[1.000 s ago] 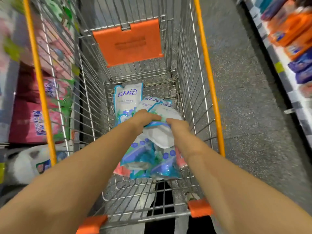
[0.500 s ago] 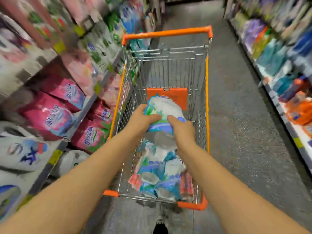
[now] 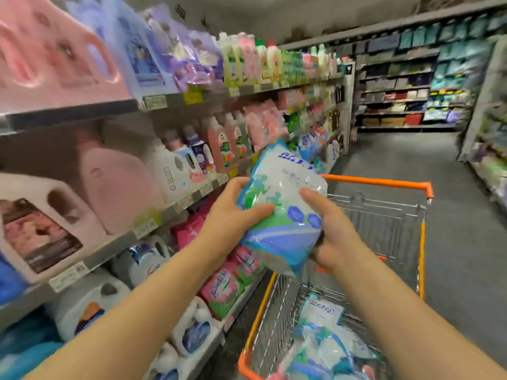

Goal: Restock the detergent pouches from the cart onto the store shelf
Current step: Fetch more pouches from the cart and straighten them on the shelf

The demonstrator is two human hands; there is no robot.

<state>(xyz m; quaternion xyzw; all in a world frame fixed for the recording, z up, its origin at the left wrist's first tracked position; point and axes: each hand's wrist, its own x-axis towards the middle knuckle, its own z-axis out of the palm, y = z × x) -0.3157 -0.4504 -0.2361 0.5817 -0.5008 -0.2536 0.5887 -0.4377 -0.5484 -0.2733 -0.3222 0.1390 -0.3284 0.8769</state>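
Observation:
A white, blue and green detergent pouch is held up at chest height above the cart, tilted with its top toward the shelf. My left hand grips its left side and my right hand grips its right side and bottom. Several more pouches lie in the orange-rimmed wire cart at lower right. The store shelf runs along my left, with similar blue-white pouches farther down it.
The left shelving holds pink and white detergent jugs, bottles and pink pouches on several levels. Grey aisle floor lies to the right of the cart. More stocked shelves stand at the aisle's end and far right.
Both hands lifted the pouch out of the cart and carried it up and left toward the shelf. The view rose from the cart basket to the aisle.

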